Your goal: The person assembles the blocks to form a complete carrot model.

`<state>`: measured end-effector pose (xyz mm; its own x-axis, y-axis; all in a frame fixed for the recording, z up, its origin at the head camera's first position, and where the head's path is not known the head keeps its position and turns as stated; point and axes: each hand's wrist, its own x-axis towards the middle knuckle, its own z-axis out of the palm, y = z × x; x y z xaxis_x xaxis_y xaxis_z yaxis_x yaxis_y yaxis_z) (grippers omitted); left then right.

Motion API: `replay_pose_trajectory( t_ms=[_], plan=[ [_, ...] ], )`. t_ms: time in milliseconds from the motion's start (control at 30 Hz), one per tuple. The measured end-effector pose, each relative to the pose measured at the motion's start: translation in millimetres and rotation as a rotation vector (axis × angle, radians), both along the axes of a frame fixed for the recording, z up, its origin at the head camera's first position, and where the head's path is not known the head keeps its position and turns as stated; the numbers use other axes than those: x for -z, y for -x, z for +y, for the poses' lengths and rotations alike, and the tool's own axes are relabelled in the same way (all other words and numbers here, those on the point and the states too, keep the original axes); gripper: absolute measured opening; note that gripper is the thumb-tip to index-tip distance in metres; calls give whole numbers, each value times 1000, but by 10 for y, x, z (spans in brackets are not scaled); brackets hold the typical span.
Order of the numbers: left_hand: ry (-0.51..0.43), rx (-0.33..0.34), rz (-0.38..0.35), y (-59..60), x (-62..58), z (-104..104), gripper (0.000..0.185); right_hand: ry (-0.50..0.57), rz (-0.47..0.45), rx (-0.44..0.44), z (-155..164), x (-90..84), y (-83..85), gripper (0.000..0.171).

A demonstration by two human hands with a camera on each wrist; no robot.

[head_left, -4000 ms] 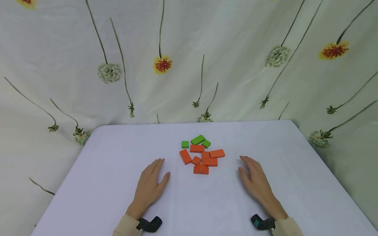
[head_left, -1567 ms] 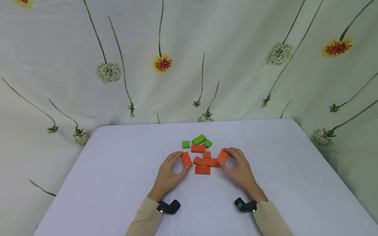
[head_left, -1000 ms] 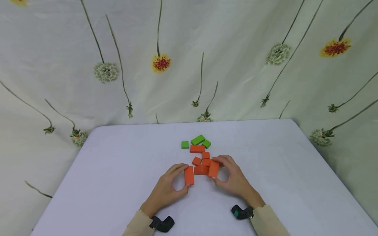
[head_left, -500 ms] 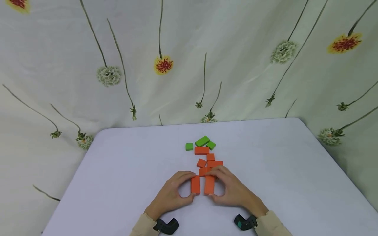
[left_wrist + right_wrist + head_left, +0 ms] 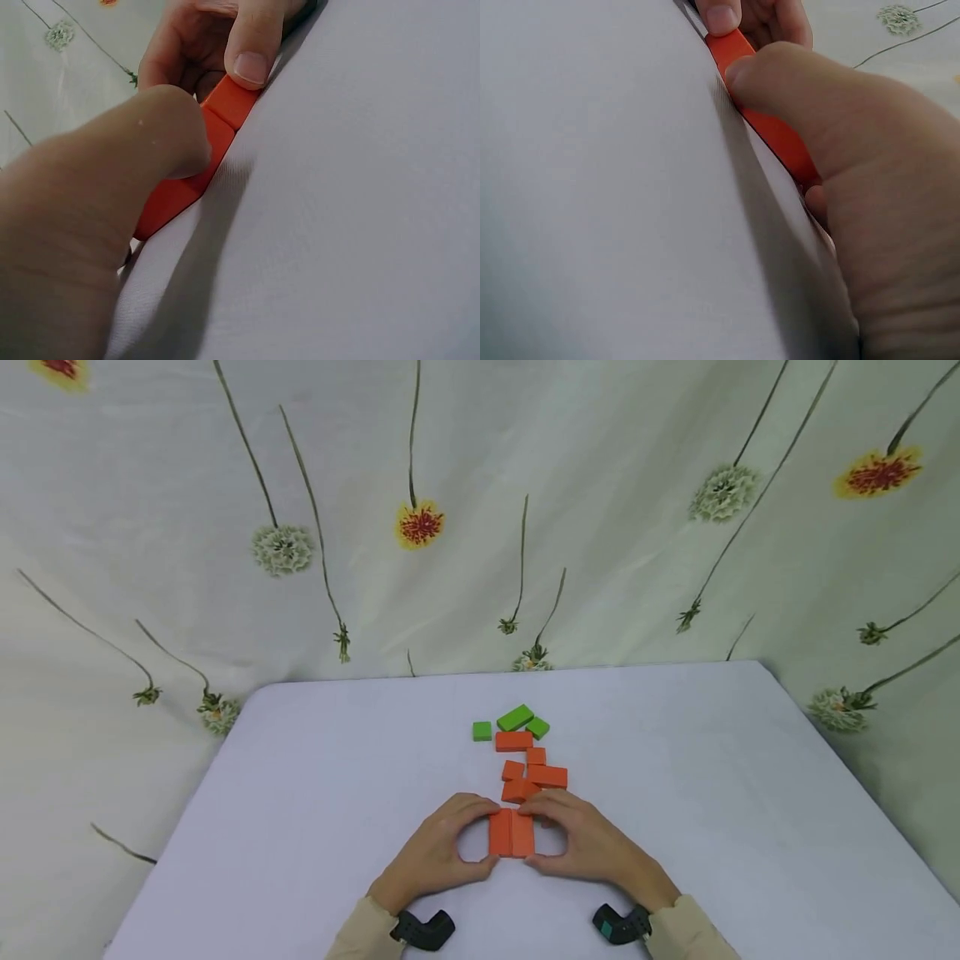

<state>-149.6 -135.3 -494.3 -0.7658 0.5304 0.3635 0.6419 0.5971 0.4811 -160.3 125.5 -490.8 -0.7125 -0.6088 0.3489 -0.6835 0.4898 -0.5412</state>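
Observation:
Two orange rectangular blocks lie side by side and touching on the white table (image 5: 300,777), near its front edge. My left hand (image 5: 486,833) pinches the left orange block (image 5: 499,832) between thumb and fingers. My right hand (image 5: 534,832) pinches the right orange block (image 5: 522,835) the same way. In the left wrist view my left thumb (image 5: 150,150) presses the near end of the left block (image 5: 176,199). The right wrist view has my right thumb (image 5: 810,90) on the right block (image 5: 780,139), with the left block (image 5: 731,46) beyond it.
Behind the pair lie several loose orange blocks (image 5: 547,776), one of them (image 5: 519,791) just past my fingertips. Farther back are three green blocks (image 5: 514,717). A flower-print cloth (image 5: 420,527) hangs behind the table and beside it.
Both hands left the table, each took an orange block from the pile, drew it toward me and turned it lengthwise. Over the last half second the two blocks closed together until touching.

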Motion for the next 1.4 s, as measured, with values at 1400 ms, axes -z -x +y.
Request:
replay_pose_trajectory(
  t_ms=[1400],
  plan=[
    [49, -35, -14, -21, -13, 16, 56, 49, 131, 418, 41, 35, 133, 32]
  ],
)
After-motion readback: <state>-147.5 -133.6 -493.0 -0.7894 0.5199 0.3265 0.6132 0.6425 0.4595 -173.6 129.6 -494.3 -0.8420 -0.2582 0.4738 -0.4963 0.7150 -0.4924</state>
